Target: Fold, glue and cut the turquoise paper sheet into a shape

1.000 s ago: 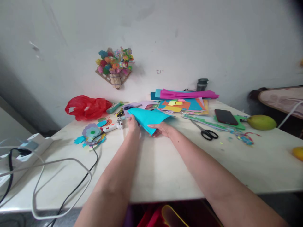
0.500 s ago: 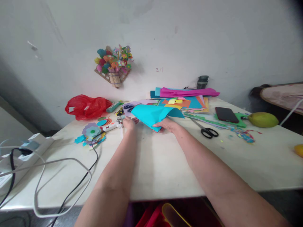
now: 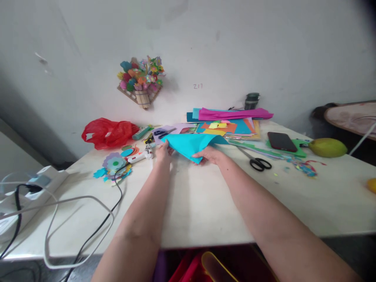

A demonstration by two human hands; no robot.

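Paper flower (image 3: 114, 162) looks layered already. Our left hand (image 3: 163, 152) pinches near-closed on the blue sheet's (image 3: 190, 144) left corner; sheet's mid-table, curved, not flattened. Right hand (image 3: 208, 155) pinches its near corner. Scissors (image 3: 252, 158) idle; we judge folding's unfinished.

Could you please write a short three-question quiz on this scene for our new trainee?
1. What colour is the paper held by the left hand and the right hand?
2. True or false: in the picture, the phone is to the right of both hands.
3. Which of these is nearest the left hand: (a) the green fruit, (b) the white glue gun, (c) the red bag?

Key: 1. Bright blue. 2. True. 3. (b).
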